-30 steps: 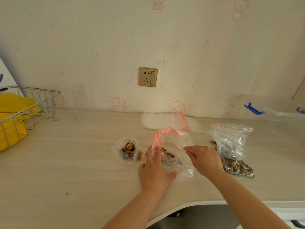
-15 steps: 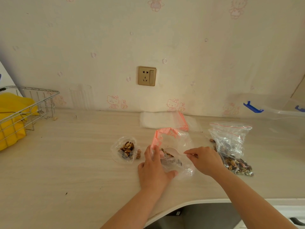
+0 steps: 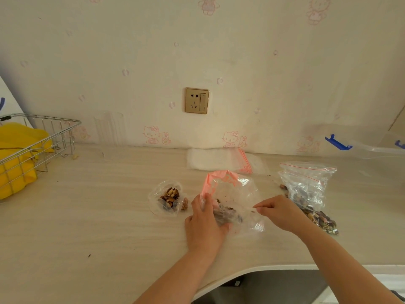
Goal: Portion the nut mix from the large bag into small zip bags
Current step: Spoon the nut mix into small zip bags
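A clear small zip bag (image 3: 235, 195) with a pink seal strip lies on the counter, a few nuts inside near its bottom. My left hand (image 3: 205, 222) grips its left side, fingers curled round the plastic. My right hand (image 3: 279, 212) pinches the bag's right edge between thumb and fingertips. To the left sits a filled small bag (image 3: 167, 199) of nuts. On the right lies the large bag (image 3: 306, 189) of nut mix with a red seal line, its mouth up and nuts gathered at its near end. A stack of empty zip bags (image 3: 219, 160) lies by the wall.
A wire basket (image 3: 41, 139) holding something yellow stands at the far left. A clear plastic box with blue clips (image 3: 338, 143) sits at the back right. The counter's front edge curves inward below my right arm. A wall socket (image 3: 196, 100) is above the counter.
My right hand has slid rightward along the bag's edge, stretching the plastic. My left hand has kept its grip in the same place.
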